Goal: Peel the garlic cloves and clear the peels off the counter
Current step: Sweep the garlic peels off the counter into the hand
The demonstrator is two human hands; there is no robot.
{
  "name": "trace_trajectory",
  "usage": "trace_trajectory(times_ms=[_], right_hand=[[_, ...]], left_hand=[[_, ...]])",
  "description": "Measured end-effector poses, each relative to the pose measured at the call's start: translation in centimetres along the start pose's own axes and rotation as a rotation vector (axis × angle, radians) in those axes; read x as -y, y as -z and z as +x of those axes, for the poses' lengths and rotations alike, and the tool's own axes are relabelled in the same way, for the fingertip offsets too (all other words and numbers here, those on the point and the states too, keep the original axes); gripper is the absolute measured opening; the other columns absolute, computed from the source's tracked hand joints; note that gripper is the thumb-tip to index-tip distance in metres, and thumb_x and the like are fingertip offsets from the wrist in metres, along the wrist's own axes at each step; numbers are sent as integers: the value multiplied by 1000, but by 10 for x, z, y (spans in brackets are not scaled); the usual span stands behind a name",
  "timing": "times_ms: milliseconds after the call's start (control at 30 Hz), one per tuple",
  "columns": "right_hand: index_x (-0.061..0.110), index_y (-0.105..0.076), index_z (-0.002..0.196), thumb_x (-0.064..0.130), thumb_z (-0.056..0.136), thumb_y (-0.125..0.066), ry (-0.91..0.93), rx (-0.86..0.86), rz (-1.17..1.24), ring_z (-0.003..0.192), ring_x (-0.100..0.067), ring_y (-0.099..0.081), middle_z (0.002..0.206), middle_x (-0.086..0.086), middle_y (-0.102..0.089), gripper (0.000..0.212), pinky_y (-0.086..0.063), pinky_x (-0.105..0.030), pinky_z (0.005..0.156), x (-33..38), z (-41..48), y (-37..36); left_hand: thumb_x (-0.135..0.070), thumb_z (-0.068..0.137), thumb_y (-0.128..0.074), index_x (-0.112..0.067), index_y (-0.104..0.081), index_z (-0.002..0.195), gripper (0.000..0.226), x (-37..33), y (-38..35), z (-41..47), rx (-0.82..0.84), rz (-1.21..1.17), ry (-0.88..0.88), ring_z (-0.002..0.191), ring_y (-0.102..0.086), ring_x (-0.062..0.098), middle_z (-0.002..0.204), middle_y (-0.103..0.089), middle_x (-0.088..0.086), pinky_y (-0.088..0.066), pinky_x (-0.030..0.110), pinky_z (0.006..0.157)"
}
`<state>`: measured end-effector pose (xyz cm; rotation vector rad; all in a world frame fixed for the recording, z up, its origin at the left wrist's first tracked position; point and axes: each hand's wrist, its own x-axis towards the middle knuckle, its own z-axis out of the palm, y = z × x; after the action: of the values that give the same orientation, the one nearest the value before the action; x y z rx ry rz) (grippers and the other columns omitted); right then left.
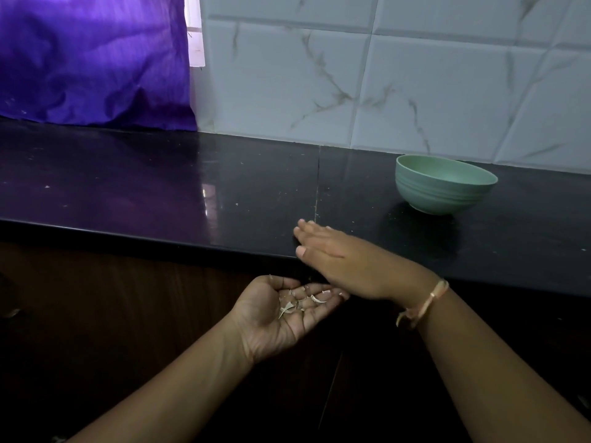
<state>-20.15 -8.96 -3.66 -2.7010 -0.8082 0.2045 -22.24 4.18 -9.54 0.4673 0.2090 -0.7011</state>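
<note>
Head view: cups left hand (281, 311) palm-up just below the counter's (160, 193) front edge, fingers relaxed and open, garlic peels (287, 306) lying loose in the palm. Rests right hand (332, 254) on that edge, fingers straight, gripping nothing. Shows green bowl (444, 193) farther back on the counter.

The counter (160, 187) is glossy, polished black stone. At ten o'clock hangs creased purple cloth (89, 59) with a sheen. At two o'clock is a matt, ribbed green bowl (444, 193). The wall tiles (415, 75) are smooth and marble-veined. The peels (287, 306) are dry and papery.
</note>
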Motion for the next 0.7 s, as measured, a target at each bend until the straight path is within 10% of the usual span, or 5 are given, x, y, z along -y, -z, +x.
trace_trajectory(times_ms=[167, 400, 533, 700], right_hand=[[19, -25, 146, 25, 101, -33, 148, 64, 236, 137, 9, -9, 154, 13, -17, 47, -2, -6, 109, 18, -34, -5], [3, -40, 139, 22, 100, -37, -113, -375, 143, 138, -11, -28, 149, -8, -36, 43, -16, -10, 103, -29, 7, 18], [6, -10, 149, 47, 99, -19, -477, -122, -83, 145, -27, -4, 156, -17, -7, 65, -5, -38, 116, -62, 34, 23], [12, -2, 150, 54, 96, -9, -303, -12, -161, 145, -23, 5, 157, -12, 4, 68, 1, -37, 117, -36, 48, 13]], left_hand=[[-8, 79, -32, 19, -64, 75, 42, 4, -6, -5, 29, 20, -36, 62, -69, 35, 80, -67, 28, -56, 42, 47], [-6, 78, -32, 29, -57, 93, 46, 2, 0, -2, 6, 22, 13, 80, -65, 49, 106, -58, 41, -53, 50, 67], [-5, 78, -32, 30, -56, 92, 45, 5, -3, 0, 10, 15, 15, 85, -62, 50, 106, -57, 42, -52, 50, 67], [-6, 78, -32, 30, -56, 93, 46, 7, -4, 5, 4, 23, 31, 82, -64, 49, 107, -58, 41, -52, 50, 69]])
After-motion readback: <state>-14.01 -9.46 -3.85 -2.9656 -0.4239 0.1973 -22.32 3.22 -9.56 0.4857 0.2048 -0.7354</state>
